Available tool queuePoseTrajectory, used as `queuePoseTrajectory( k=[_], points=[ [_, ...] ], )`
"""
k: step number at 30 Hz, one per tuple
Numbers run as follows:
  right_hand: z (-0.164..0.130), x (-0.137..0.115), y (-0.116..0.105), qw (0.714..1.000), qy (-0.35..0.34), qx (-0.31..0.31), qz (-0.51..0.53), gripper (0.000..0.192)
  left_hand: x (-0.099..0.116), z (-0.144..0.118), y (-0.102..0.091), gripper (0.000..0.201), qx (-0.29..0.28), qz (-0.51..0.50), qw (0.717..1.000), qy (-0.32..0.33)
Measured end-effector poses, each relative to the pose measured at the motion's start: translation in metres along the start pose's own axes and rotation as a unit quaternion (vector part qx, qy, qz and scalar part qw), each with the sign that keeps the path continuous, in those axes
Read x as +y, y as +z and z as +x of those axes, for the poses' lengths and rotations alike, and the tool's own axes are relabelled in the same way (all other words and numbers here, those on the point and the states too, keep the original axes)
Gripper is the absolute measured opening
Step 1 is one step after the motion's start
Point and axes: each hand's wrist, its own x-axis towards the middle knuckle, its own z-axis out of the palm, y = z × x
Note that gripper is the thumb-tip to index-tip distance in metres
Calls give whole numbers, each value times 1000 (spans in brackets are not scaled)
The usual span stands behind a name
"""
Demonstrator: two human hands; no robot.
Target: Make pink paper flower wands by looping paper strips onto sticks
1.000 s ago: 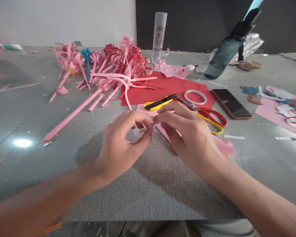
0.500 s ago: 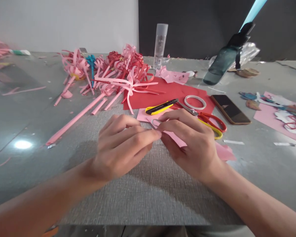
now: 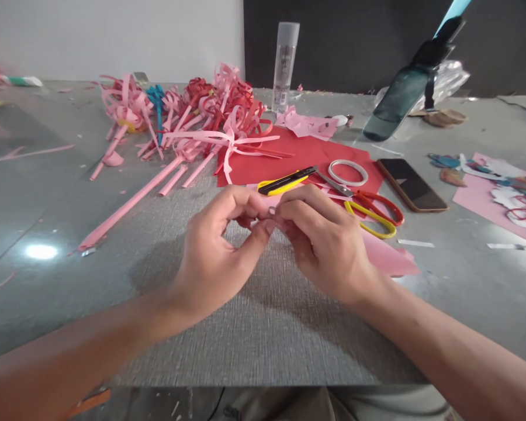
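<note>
While your left hand (image 3: pixel 214 257) and right hand (image 3: pixel 328 245) meet above the textured mat (image 3: pixel 263 327), both pinch one small pink paper piece (image 3: pixel 269 209) between fingertips, raised off the surface so you can work it. Close by on the far right lie the utility knife (image 3: pixel 284 181) and scissors (image 3: pixel 368 207). Your fingers hide most of the piece; its shape is unclear.
</note>
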Motion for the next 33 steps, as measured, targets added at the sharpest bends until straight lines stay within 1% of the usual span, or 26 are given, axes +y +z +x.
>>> queuePoseTrajectory(
  k=[3,7,10,13,17,25,30,31,33],
  points=[
    [2,4,6,1000,-9,23,-4,22,1,3,3,20,18,-78,994,-78],
    [2,9,12,999,-24,41,-3,22,0,7,3,28,22,-138,982,-125],
    [2,11,15,998,-40,53,-2,22,0,8,4,30,23,-173,972,-158],
    [2,13,15,997,-49,57,6,22,0,10,5,29,23,-208,962,-175],
    [4,13,15,997,-43,55,14,23,1,12,6,27,16,-242,949,-200],
    [4,13,15,997,-41,49,35,27,2,13,5,24,7,-268,930,-252],
    [3,13,14,998,-35,37,36,27,0,14,3,23,2,-282,922,-267],
    [3,12,14,998,-30,36,36,27,-2,15,2,23,8,-284,920,-270],
    [4,12,11,998,-16,45,38,26,-6,17,-1,23,36,-281,918,-279]
  ],
)
